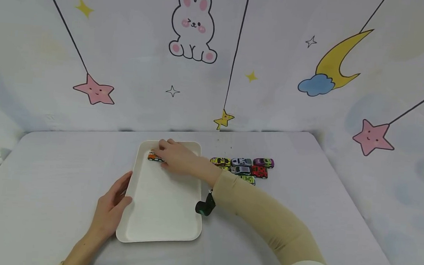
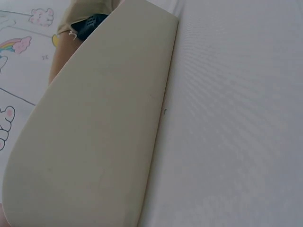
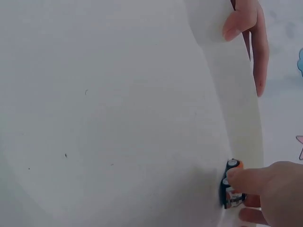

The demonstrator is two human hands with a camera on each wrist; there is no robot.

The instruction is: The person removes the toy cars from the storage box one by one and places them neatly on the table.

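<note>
A shallow white tray (image 1: pixel 164 203) lies on the table, its outer side filling much of the left wrist view (image 2: pixel 99 113). My left hand (image 1: pixel 112 203) holds its left edge, with the thumb over the rim and the fingers along the outside. Inside the tray's far left corner is a small orange and white toy car (image 1: pixel 153 156). My right hand (image 1: pixel 178 158) reaches across the tray and pinches this car (image 3: pixel 233 196). In the right wrist view the thumb (image 3: pixel 246 179) presses on it, with other fingers partly hidden behind.
Right of the tray, several toy cars stand grouped in rows, among them a purple car (image 1: pixel 263 163), a red car (image 1: pixel 259 171) and a yellow car (image 1: pixel 220 162). The right forearm hides part of the group. A patterned cloth (image 1: pixel 146 62) hangs behind the white table (image 1: pixel 57 179).
</note>
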